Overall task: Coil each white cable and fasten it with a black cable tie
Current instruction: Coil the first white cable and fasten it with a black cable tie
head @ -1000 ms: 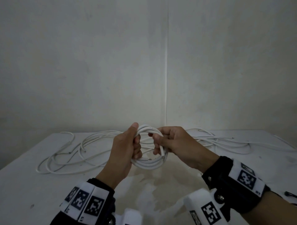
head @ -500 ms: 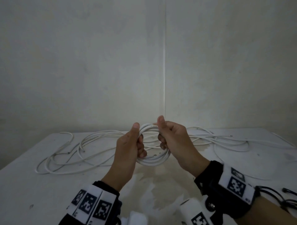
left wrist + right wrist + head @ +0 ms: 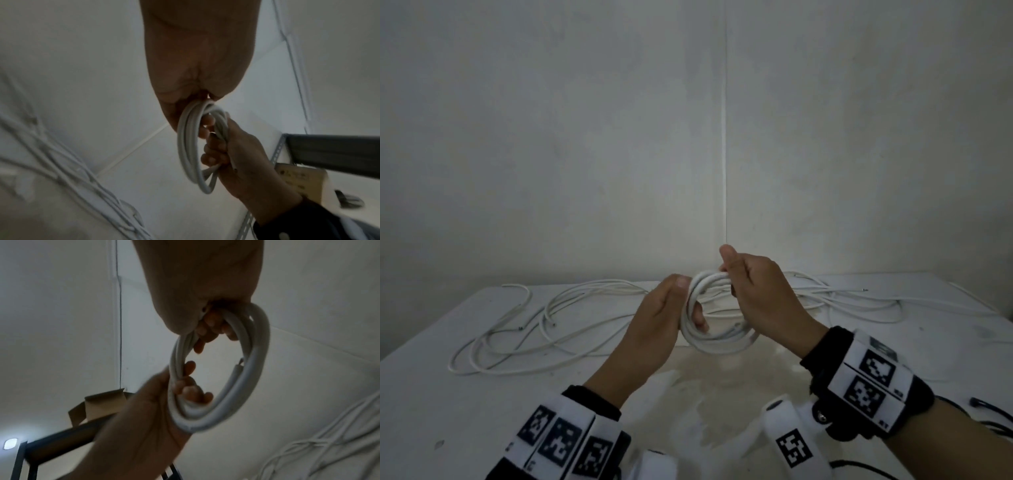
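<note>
I hold the coil [image 3: 717, 320] off the desk [image 3: 431, 394], between both hands, above its near middle. The coil is one white cable wound into several turns that form a ring standing roughly upright.

Left grip: my left hand [image 3: 654, 329] holds the left side of the ring. The fingers [image 3: 189, 389] pass through the ring and curl round the turns; the thumb lies over the top left of the ring.

Right grip: my right hand [image 3: 760, 298] holds the upper right of the ring. The fingers [image 3: 213, 157] are curled round the turns, and the thumb points up above the ring. The right wrist view shows a cut cable end [image 3: 238, 365] lying against the inside of the ring, on the side away from my left hand.

Loose cables [image 3: 524, 329] lie on the desk behind and to the left of the hands, in wide, untidy loops. More loose cable [image 3: 859, 301] lies behind and to the right, reaching towards the far right edge.

A thin black cord [image 3: 993, 411] lies at the near right edge of the desk, by my right wrist; I cannot tell what it is.

Both wrists carry bands with black-and-white markers [image 3: 873, 380].
</note>
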